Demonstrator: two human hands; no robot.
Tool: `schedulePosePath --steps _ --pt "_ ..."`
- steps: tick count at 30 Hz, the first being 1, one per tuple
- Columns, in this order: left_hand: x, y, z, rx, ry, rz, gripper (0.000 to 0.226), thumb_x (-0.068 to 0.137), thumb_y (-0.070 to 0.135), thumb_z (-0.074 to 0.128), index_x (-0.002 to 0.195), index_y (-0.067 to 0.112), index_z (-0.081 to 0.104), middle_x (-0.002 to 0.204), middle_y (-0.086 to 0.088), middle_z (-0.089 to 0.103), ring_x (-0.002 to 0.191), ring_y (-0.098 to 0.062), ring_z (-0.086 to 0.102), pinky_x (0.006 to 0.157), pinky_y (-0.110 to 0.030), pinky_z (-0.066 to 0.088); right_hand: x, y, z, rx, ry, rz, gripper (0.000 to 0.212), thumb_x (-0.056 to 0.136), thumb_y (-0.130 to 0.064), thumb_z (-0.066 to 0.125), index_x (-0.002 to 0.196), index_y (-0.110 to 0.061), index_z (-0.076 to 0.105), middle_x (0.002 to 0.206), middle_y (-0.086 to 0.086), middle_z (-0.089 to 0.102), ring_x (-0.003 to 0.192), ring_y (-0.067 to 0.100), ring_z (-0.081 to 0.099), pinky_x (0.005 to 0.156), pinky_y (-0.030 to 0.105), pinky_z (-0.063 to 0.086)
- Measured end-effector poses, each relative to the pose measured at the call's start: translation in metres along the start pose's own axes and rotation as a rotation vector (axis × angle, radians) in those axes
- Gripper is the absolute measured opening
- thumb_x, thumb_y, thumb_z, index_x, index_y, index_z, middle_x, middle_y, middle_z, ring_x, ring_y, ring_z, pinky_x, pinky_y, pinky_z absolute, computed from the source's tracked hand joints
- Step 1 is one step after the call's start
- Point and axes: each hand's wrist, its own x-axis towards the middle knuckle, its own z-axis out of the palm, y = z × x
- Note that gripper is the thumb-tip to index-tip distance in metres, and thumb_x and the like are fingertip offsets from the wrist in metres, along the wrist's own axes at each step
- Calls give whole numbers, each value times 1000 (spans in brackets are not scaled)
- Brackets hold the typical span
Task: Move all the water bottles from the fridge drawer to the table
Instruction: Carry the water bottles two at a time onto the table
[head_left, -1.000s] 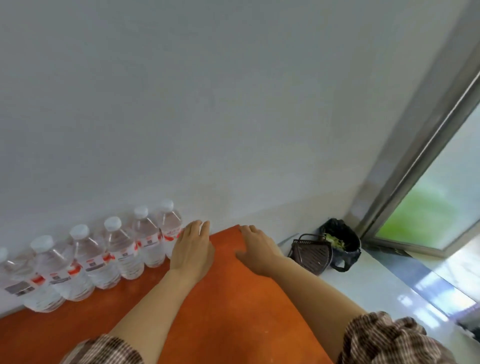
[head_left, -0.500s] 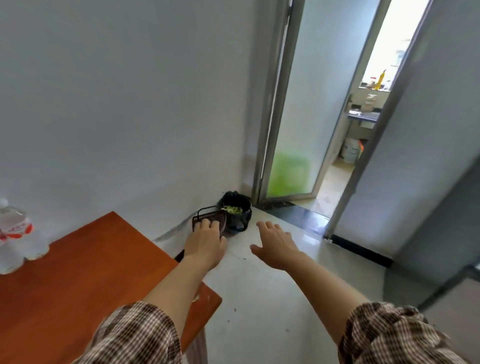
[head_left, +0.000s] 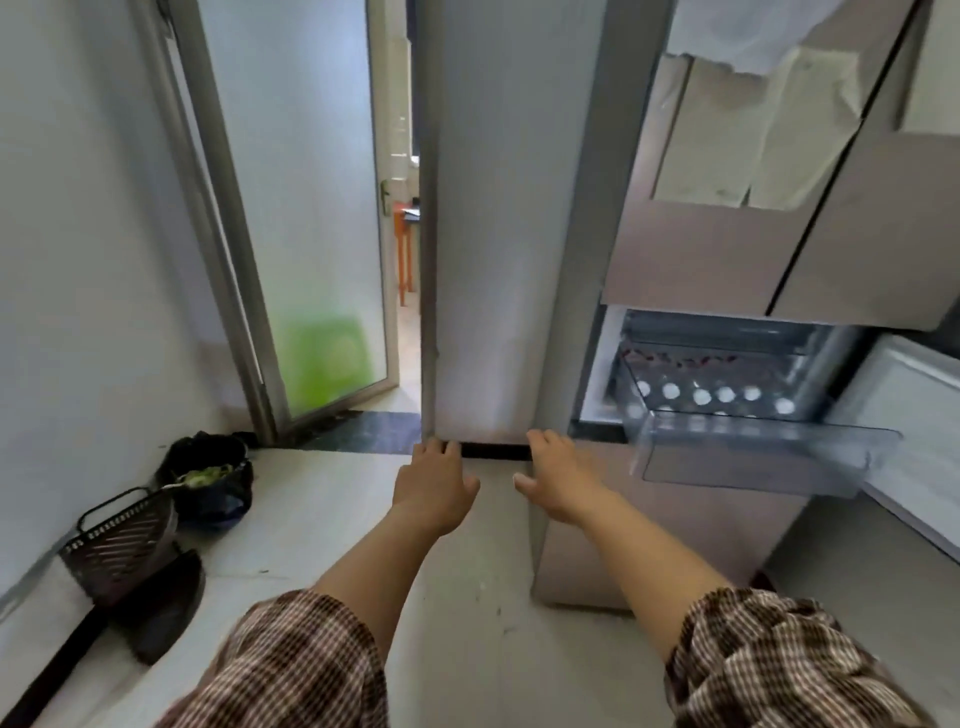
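The fridge (head_left: 691, 249) stands at the right with a clear plastic drawer (head_left: 753, 452) pulled out at its lower part. Inside the drawer I see the white caps of several water bottles (head_left: 701, 397) standing upright. My left hand (head_left: 434, 486) and my right hand (head_left: 558, 480) are both stretched forward, palms down, fingers apart and holding nothing. They hover over the floor, left of the drawer. The table is out of view.
A black bag with green scraps (head_left: 210, 480), a dark basket (head_left: 122, 543) and a dark pan (head_left: 161, 608) lie on the floor at the left wall. A frosted glass door (head_left: 306, 218) stands ajar ahead. White floor tiles (head_left: 332, 514) lie between.
My view has swung right, from the orange table with its row of bottles to the fridge. Both hands stayed empty and outstretched throughout.
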Motion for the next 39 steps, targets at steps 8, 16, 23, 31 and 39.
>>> schedulePosePath --steps 8,16,23,31,39 --pt "129 126 45 -9 -51 217 41 95 36 42 128 11 47 130 -11 47 120 -29 44 96 -42 44 69 146 -36 -54 29 180 47 96 -35 49 135 -11 39 139 9 45 129 29 40 101 45 37" --pt "252 228 95 -11 -146 376 42 94 30 41 132 13 44 133 -9 45 123 -28 43 93 -41 46 153 267 -54 3 33 334 52 96 -34 51 139 -10 36 139 11 45 126 30 44 100 43 41" --pt "307 275 147 28 -231 431 41 96 28 40 134 12 43 133 -10 44 125 -27 40 97 -39 41 201 340 -41 61 -42 322 52 94 -28 53 142 -15 38 139 12 46 126 31 45 100 41 42" --pt "354 312 188 239 -259 324 62 94 29 49 149 17 23 154 -11 23 144 -29 15 118 -46 13 267 398 -20 136 -149 188 49 95 -24 52 143 -20 41 145 11 46 127 31 49 99 37 44" --pt "387 319 218 392 -318 229 74 93 34 48 153 23 6 161 -7 4 147 -25 -12 113 -55 -16 308 422 5 337 -262 104 50 95 -13 50 143 -22 39 142 9 48 126 31 50 99 36 44"
